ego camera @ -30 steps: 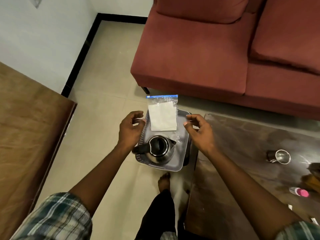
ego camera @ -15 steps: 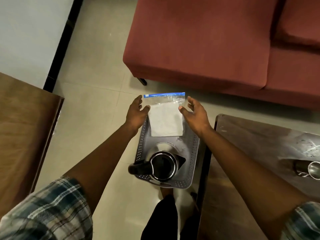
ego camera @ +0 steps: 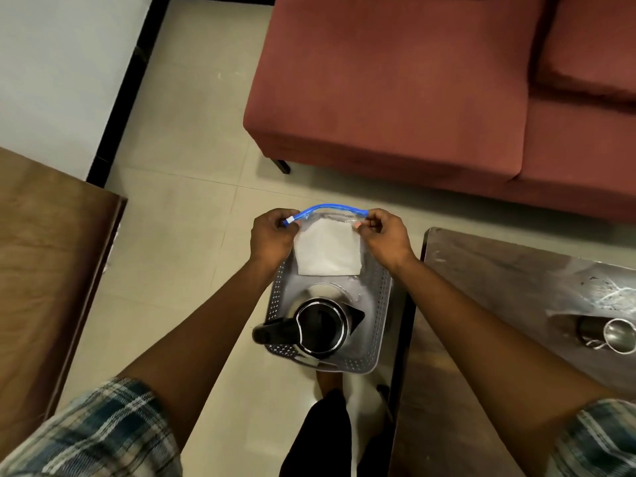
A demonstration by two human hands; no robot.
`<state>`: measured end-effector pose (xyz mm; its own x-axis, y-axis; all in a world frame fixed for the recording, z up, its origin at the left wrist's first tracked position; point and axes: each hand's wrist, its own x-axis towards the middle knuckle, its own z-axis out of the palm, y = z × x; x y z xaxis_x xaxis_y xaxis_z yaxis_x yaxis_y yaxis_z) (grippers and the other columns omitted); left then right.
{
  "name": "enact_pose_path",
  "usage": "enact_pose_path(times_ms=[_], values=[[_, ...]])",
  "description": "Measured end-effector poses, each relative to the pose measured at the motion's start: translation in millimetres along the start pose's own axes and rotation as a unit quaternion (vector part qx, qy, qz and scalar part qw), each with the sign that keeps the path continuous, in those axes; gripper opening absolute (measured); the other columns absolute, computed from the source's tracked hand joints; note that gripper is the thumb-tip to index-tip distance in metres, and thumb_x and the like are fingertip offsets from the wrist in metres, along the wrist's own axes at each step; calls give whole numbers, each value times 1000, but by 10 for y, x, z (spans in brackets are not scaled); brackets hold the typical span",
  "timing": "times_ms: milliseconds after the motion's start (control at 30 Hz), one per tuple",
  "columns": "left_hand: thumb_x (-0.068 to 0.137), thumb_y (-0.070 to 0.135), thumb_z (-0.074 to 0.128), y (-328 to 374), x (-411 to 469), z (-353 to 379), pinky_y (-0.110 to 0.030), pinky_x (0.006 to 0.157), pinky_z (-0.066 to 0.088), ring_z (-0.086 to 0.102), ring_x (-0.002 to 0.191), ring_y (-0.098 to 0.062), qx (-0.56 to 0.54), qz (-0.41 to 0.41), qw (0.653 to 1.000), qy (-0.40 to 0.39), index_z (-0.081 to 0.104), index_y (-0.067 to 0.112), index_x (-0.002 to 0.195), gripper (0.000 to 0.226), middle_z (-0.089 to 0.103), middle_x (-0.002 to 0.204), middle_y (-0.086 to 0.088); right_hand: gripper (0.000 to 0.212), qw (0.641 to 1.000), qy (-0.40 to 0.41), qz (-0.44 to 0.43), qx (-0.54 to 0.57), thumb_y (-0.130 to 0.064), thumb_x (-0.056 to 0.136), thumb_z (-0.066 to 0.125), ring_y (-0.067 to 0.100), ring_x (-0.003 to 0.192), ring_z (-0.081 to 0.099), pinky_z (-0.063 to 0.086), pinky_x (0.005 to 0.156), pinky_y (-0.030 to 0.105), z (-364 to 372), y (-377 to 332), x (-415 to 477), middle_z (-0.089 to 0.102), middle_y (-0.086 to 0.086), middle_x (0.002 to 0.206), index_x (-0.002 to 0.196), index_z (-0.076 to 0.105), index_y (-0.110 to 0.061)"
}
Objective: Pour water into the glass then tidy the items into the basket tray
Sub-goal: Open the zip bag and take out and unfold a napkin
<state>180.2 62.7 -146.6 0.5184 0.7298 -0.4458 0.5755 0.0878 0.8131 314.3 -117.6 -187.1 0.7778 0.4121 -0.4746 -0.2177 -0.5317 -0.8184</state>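
A grey perforated basket tray (ego camera: 373, 346) sits on the floor beside the dark table. Inside it stands a steel kettle (ego camera: 321, 327) with a black handle pointing left. A clear zip bag (ego camera: 328, 247) with a blue seal and a white folded paper inside lies over the tray's far end. My left hand (ego camera: 272, 235) pinches the bag's left top corner and my right hand (ego camera: 385, 235) pinches the right top corner; the blue seal bows upward between them. A steel glass (ego camera: 616, 335) lies on its side on the table at the right.
The dark wooden table (ego camera: 499, 339) stands right of the tray. A red sofa (ego camera: 413, 91) fills the far side. A brown wooden surface (ego camera: 44, 270) is on the left. My foot (ego camera: 327, 380) is just behind the tray.
Both hands went from open beside the bag to pinching its top corners. The blue seal, straight before, now bows upward. The view has tilted further down.
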Motion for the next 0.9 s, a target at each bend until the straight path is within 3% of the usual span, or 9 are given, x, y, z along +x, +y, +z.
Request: enact_pose_path(times_ms=[100,200,500,567,700,900], values=[[91,2,73,105,-297,-98,-31,85,59,74,86,-7,-31,24,999,-15,79,16,99,17,79,99,6,10,1000,7,-28,12,-18,98,75,10,73,59,56,79,39,-198,-74,-306,65,-8,76,90,72,-23],[89,1,77,265,-597,-199,-31,90,59,74,91,-8,-48,58,997,-27,77,22,93,21,80,98,12,14,997,25,-63,34,-20,97,76,13,76,62,59,82,44,-455,-219,-663,68,-8,78,88,73,-31],[87,4,81,1123,-1592,-477,-22,83,54,68,83,-11,-95,156,981,-66,78,10,107,21,78,96,-11,9,980,76,-154,96,-8,99,74,-4,72,63,51,72,14,-1312,-872,-1948,75,-10,84,98,78,-16],[87,1,80,1388,-1878,-514,-21,82,56,70,85,-13,-117,184,973,-75,78,6,106,20,79,101,-15,8,975,90,-177,99,-11,99,75,2,78,64,54,75,21,-1541,-999,-2262,75,-12,85,99,79,-18],[87,-2,79,1763,-2447,-536,-21,82,58,75,88,-15,-135,231,958,-100,79,6,103,18,81,99,-8,9,966,109,-209,111,-17,99,76,13,91,71,60,93,49,-1988,-1150,-2846,80,-4,96,102,81,-24],[84,-2,82,2013,-3295,-409,-35,87,62,77,86,-22,-146,265,946,-115,79,3,99,16,81,95,-11,10,957,120,-247,97,-17,99,75,15,93,74,62,95,52,-2587,-1076,-3589,81,0,100,106,80,-22]])
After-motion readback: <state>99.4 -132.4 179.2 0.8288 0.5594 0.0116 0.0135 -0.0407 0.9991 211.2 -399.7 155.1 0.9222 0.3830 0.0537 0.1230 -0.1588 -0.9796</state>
